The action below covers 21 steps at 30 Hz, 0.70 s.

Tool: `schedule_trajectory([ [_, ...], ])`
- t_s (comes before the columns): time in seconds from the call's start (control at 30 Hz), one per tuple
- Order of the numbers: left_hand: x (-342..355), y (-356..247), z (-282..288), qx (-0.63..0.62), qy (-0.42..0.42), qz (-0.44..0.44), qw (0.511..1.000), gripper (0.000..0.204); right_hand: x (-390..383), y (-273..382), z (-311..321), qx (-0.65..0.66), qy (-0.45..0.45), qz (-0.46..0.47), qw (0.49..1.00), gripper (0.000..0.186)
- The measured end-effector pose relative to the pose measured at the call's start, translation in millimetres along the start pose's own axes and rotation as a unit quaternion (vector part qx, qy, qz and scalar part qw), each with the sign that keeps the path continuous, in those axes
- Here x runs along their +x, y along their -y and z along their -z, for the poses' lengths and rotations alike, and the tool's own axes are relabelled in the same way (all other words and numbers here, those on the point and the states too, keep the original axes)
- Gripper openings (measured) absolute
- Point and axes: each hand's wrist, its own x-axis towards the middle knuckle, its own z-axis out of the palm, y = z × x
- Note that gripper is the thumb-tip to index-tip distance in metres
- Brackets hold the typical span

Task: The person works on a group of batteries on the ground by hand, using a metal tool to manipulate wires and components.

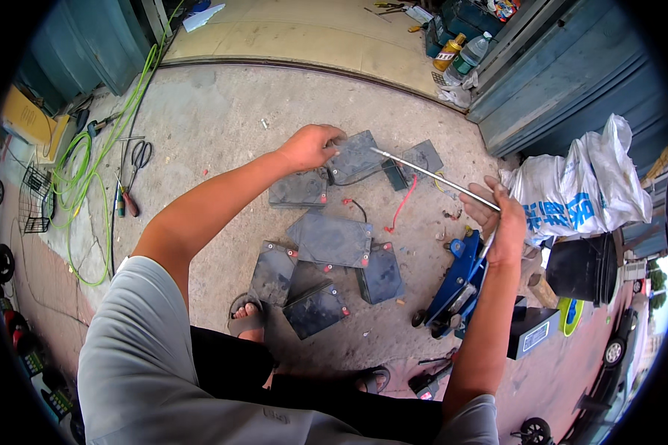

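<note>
My left hand (312, 147) is at the left corner of a dark grey battery (358, 157), its fingers bent and apart; whether they touch the casing is unclear. In my right hand (503, 226) a long thin silver metal rod (434, 176) lies across the palm, thumb over it, fingers loosely bent. The rod's far tip points at the battery by my left hand. More dusty batteries with red terminal marks lie below, including one on top (334, 239) and one near my foot (315, 310). A red cable (403, 204) lies on the concrete.
A blue floor jack (456, 278) stands below my right hand. To the right lies a white woven sack (579, 189). At left are scissors (141, 156), screwdrivers (131, 205) and a green hose (89, 174). A raised threshold (304, 67) crosses the far side.
</note>
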Motion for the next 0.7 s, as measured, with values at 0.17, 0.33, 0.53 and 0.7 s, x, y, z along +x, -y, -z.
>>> schedule_trajectory([
  [0.17, -22.4, 15.1, -23.8, 0.029, 0.038, -0.156, 0.987, 0.037, -12.9, -21.5, -85.9, -0.092, 0.084, 0.021, 0.992, 0.041],
  [0.33, -23.0, 6.3, -19.6, 0.07, 0.163, -0.057, 0.982, 0.035, 9.0, -23.1, -143.3, -0.202, 0.139, 0.037, 0.969, 0.039],
  [0.53, -31.2, 53.1, -23.7, 0.021, 0.097, -0.063, 0.993, 0.033, 28.2, -23.0, -178.1, -0.27, 0.172, 0.034, 0.947, 0.038],
  [0.7, -24.3, 35.3, -31.6, 0.013, 0.139, -0.072, 0.988, 0.03, 25.7, -25.7, -159.8, -0.242, 0.142, 0.003, 0.96, 0.037],
])
